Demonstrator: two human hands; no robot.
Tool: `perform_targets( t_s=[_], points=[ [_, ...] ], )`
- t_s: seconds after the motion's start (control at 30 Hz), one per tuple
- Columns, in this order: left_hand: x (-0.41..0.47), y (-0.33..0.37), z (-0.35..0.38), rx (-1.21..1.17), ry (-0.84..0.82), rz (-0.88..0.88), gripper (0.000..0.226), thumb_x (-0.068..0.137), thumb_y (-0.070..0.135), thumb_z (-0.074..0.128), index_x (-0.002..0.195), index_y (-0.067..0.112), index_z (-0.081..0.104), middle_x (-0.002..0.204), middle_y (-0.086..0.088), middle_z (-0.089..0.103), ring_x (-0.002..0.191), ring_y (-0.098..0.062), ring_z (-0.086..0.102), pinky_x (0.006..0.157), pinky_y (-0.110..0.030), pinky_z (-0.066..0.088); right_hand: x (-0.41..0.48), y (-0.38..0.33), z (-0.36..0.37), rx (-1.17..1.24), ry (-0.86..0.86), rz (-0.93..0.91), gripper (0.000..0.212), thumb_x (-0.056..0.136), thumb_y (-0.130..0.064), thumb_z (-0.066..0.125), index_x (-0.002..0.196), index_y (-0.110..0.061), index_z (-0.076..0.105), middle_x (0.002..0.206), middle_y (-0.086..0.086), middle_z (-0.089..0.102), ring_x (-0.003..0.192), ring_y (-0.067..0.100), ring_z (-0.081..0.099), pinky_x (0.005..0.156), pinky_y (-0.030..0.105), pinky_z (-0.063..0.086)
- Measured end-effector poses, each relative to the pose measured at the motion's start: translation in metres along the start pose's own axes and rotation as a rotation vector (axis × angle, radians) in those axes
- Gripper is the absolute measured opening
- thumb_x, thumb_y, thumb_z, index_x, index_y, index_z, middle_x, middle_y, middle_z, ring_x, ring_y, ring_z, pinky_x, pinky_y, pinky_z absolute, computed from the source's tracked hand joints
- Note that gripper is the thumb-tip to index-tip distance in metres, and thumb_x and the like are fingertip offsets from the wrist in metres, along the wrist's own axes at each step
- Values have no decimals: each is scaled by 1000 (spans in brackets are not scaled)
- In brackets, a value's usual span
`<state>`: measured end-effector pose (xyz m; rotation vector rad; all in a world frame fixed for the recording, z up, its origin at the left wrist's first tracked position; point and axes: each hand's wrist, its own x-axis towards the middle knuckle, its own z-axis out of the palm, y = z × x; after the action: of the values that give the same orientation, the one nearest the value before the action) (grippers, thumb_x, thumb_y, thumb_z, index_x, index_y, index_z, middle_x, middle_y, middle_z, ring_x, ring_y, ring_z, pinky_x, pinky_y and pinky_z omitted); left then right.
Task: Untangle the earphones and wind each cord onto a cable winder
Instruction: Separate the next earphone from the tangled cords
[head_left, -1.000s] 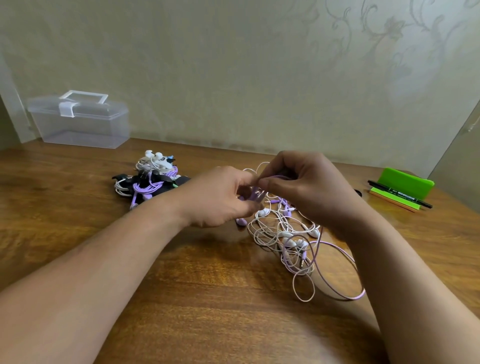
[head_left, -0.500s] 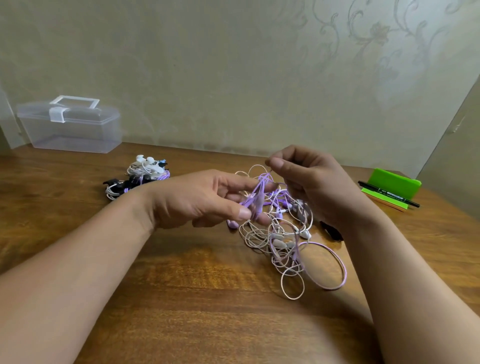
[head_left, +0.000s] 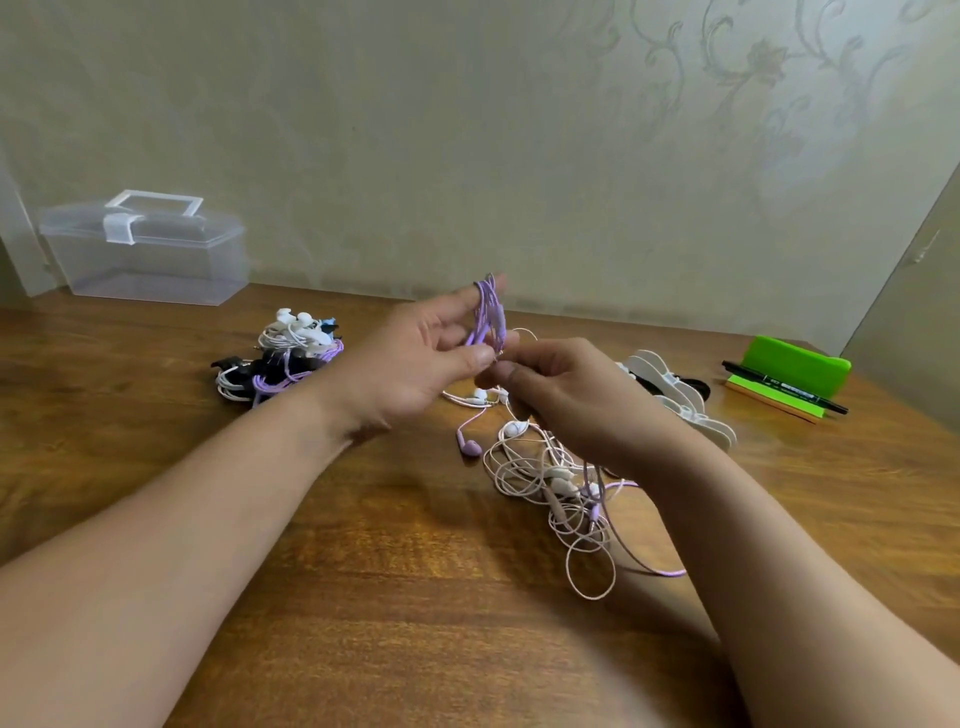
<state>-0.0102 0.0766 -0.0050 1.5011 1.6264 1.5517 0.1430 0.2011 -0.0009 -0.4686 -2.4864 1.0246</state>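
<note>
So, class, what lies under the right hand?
A tangle of white and purple earphone cords on the table below the right hand. The wrist covers part of it, so its far edge cannot be seen.

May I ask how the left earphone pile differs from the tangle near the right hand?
The pile is compact, wound on dark winders; the tangle sprawls in loose loops. The pile lies untouched; left hand and right hand hold the tangle's purple cord. Both mix white and purple cords.

Soft, even, slightly dim light, wall (head_left: 519, 156) brighter toward upper right, faint shadows under the forearms (head_left: 208, 519) on the tabletop (head_left: 415, 649), dull sheen along its left edge, purple cord (head_left: 488, 312) motion-smeared, wide-angle bowing at frame edges
</note>
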Motion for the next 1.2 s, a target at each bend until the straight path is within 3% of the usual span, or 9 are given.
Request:
perform_targets(
  t_s=[0.1,0.23,0.4,0.53,0.7,0.97,1.03,1.07,1.2],
  points=[
    [-1,-7,2,231,-44,25,65,103,0,55,153,38,40,132,13,68,127,7,57,110,-15,39,-4,-5,-5,-152,-26,-43,28,105,-35,60,96,-15,77,68,-2,64,53,9,47,50,22,35],
    [-5,-4,-4,548,-120,12,55,102,15,64,150,38,50,121,22,72,116,9,63,110,-27,46,-7,-4,-24,-151,70,-57,22,97,-35,73,86,-16,76,58,-6,56,50,5,42,48,19,31],
    [-12,18,-6,299,-416,-130,52,100,3,63,144,30,56,119,1,76,109,-9,72,107,-51,51,-9,-2,-38,113,37,-106,10,95,-21,76,95,-12,74,72,-4,66,57,3,50,54,17,39],
    [-14,17,-12,93,-604,-126,52,101,2,61,149,21,53,130,-14,71,120,-37,61,97,-84,16,-6,2,-36,433,-35,-120,6,91,-19,72,94,-14,70,75,-4,62,55,5,47,51,17,36],
    [-16,19,-14,-379,-604,-35,57,98,6,58,150,29,52,122,-13,73,50,-27,40,50,-27,27,-3,4,-22,719,-116,-113,10,94,-24,67,89,-15,69,64,7,40,57,15,19,51,28,16],
    [0,15,-14,-201,39,41,62,103,4,52,156,32,40,126,-7,73,35,1,32,42,-17,26,-6,-7,-11,89,-109,-32,25,105,-40,60,104,-23,78,73,-4,62,58,13,42,52,27,34],
    [0,10,-9,-6,79,35,64,104,-2,53,158,27,37,122,-6,74,57,6,62,53,-22,38,-8,-11,-12,-60,-78,-73,27,104,-43,61,95,-23,75,69,-5,64,56,11,45,54,26,36],
    [-1,7,-7,63,67,29,65,103,-2,54,159,26,36,122,-3,74,83,7,70,89,-23,58,-9,-14,-12,-89,-50,-88,27,104,-43,62,92,-22,75,67,-5,64,54,9,46,53,24,37],
    [-4,0,-6,275,-72,0,65,102,2,60,158,28,39,134,14,66,130,5,55,117,-24,38,-9,-14,-16,-152,82,-117,27,101,-38,66,85,-17,73,62,-1,60,51,7,45,49,24,33]
  ],
)
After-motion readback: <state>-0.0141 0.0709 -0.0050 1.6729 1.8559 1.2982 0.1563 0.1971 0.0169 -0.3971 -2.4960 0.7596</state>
